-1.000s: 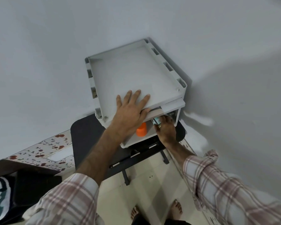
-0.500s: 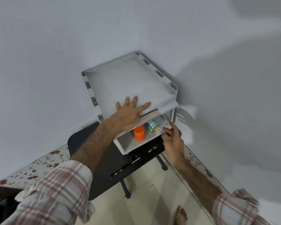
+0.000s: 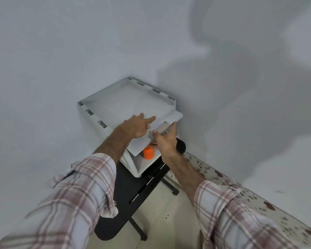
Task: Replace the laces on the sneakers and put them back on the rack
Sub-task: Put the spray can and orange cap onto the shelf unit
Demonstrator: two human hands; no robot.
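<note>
1. Now working at the pale grey plastic storage unit point(image 3: 127, 103) in the corner of the room, perched on a black folding table point(image 3: 122, 184).
2. Resting the left hand point(image 3: 136, 125) on the unit's top tray near its front edge, fingers stretched out fairly flat, index pointing forward, holding nothing.
3. Reaching the right hand point(image 3: 166, 140) in at the flat grey flap point(image 3: 158, 131) below the tray, fingers curled against its edge; hard to tell whether pinching the flap or just pushing it.
4. Showing under that flap an orange plastic cylinder point(image 3: 148, 153), standing upright in the open compartment.
5. Looking for sneakers and laces: none anywhere in view, so their whereabouts cannot be told.
6. Judging the step: probably rummaging for fresh laces or closing up the compartment, so very early, with the lacing itself apparently not begun.
7. Calling next for a steady top hand, bracing the light unit so that it does not slide on the table, while working the flap gently.
</note>
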